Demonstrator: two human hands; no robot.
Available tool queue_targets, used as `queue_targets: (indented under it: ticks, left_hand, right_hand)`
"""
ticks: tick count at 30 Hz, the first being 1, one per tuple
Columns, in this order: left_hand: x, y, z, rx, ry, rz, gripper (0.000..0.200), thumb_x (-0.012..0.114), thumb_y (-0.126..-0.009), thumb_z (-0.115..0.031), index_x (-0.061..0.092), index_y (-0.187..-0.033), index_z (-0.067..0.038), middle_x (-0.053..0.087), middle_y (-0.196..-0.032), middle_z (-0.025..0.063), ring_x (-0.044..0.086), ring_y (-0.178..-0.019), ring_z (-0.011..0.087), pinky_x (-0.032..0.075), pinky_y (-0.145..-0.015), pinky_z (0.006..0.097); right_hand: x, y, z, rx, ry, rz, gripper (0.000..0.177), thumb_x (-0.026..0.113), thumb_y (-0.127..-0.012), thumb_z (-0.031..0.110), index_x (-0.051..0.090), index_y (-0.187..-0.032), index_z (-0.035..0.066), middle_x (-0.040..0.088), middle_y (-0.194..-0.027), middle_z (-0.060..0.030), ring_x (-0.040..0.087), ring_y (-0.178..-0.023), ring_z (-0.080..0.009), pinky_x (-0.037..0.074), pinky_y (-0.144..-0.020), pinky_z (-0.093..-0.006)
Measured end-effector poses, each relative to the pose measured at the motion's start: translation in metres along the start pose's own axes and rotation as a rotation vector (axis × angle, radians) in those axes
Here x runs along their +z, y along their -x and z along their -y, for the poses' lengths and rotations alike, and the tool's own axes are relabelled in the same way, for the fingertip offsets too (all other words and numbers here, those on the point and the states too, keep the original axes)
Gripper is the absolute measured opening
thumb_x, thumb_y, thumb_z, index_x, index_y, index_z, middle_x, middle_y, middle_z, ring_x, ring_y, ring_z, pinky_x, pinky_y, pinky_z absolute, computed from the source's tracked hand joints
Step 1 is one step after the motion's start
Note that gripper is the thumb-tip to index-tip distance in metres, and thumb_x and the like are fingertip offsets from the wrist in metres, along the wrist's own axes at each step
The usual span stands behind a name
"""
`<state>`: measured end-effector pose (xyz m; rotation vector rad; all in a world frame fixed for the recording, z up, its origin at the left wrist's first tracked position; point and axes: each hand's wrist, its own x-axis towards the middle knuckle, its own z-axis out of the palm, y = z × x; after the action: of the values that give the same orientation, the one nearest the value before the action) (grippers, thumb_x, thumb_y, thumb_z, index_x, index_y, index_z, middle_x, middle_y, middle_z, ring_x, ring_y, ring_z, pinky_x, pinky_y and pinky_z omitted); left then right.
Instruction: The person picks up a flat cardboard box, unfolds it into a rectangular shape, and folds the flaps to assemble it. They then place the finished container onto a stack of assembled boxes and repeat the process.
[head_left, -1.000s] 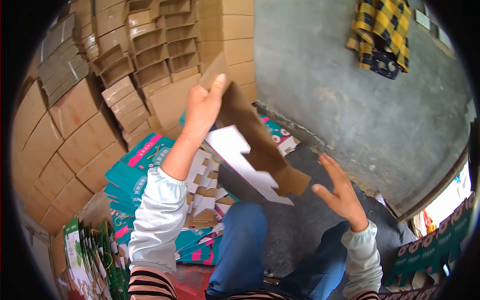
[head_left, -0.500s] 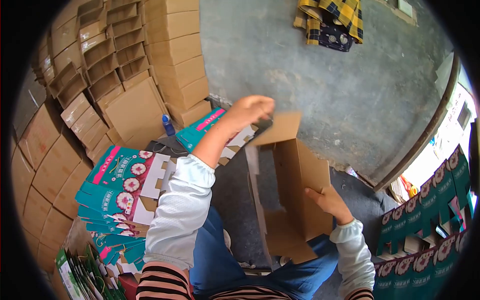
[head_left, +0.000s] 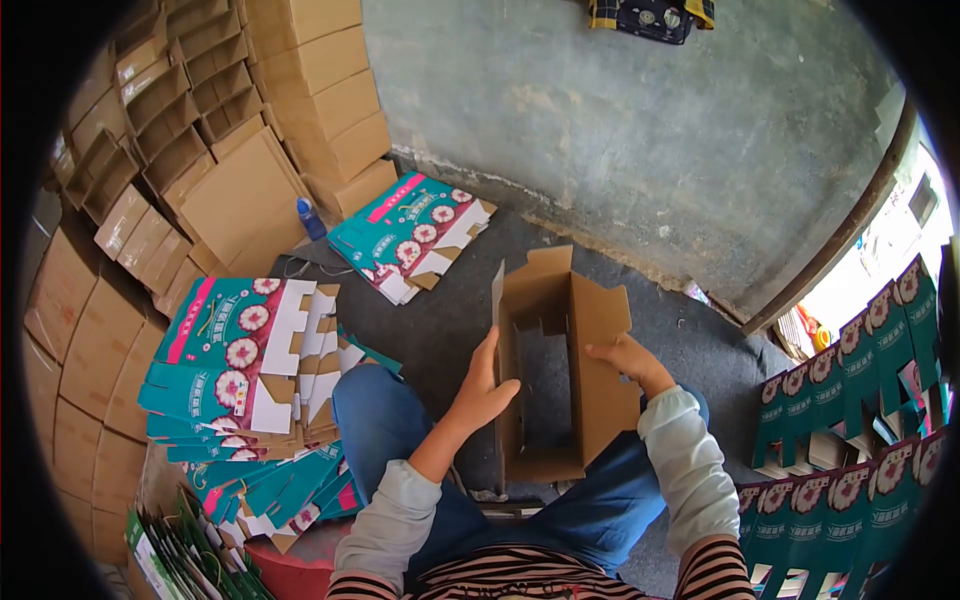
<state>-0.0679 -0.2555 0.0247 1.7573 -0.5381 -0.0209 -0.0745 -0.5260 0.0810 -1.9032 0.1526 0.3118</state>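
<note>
An unfolded cardboard box [head_left: 592, 395] stands upright between my knees, brown inside, with the dark floor showing through its open middle. My left hand [head_left: 481, 388] grips the box's left wall, thumb on the inner side and fingers hidden behind the panel. On the other side, my right hand [head_left: 632, 363] holds the right panel, with its thumb on the brown inner face. Flaps stick out at the far end and on the right of the box.
Flat teal printed cartons [head_left: 225, 350] lie piled at my left, and another stack [head_left: 410, 235] lies farther ahead. Brown boxes [head_left: 105, 370] line the left wall beside a blue bottle [head_left: 311, 219]. Rows of teal boxes [head_left: 850, 400] stand on the right.
My left hand has come down from above the far flap to the box's left wall. The box now stands more squarely open. My right hand remains on its right panel.
</note>
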Motion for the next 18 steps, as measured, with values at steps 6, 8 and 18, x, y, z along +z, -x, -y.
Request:
queue_targets:
  ticks: [6,8,18]
  left_hand:
    - [0.034,-0.013,-0.015,0.057,-0.575,0.020,0.077,0.058,-0.074,-0.015,0.025,-0.142,-0.003,0.026,-0.142,0.0293,0.026,-0.132,0.0442,0.025,-0.107,0.0491]
    - [0.046,-0.020,-0.015,0.072,-0.702,-0.010,0.076,0.063,-0.072,-0.020,0.030,-0.139,-0.007,0.025,-0.142,0.0292,0.027,-0.130,0.0463,0.028,-0.102,0.0547]
    - [0.065,-0.061,-0.028,-0.147,-0.933,0.244,0.081,0.072,-0.067,-0.024,0.034,-0.137,-0.008,0.027,-0.144,0.0239,0.029,-0.130,0.0405,0.033,-0.097,0.0549]
  right_hand:
    - [-0.008,-0.058,-0.032,0.176,0.133,-0.041,0.038,0.067,-0.078,0.030,0.066,-0.102,0.001,0.067,-0.083,-0.0061,0.064,-0.073,-0.0171,0.049,-0.062,-0.0303]
    - [-0.009,-0.065,-0.035,0.125,0.149,-0.105,0.035,0.067,-0.077,0.030,0.068,-0.096,0.000,0.067,-0.079,-0.0068,0.064,-0.067,-0.0183,0.049,-0.059,-0.0308]
    - [0.008,-0.035,-0.011,-0.466,0.677,-0.817,0.025,0.063,-0.081,0.023,0.064,-0.092,0.002,0.065,-0.087,-0.0161,0.063,-0.082,-0.0348,0.051,-0.072,-0.0397]
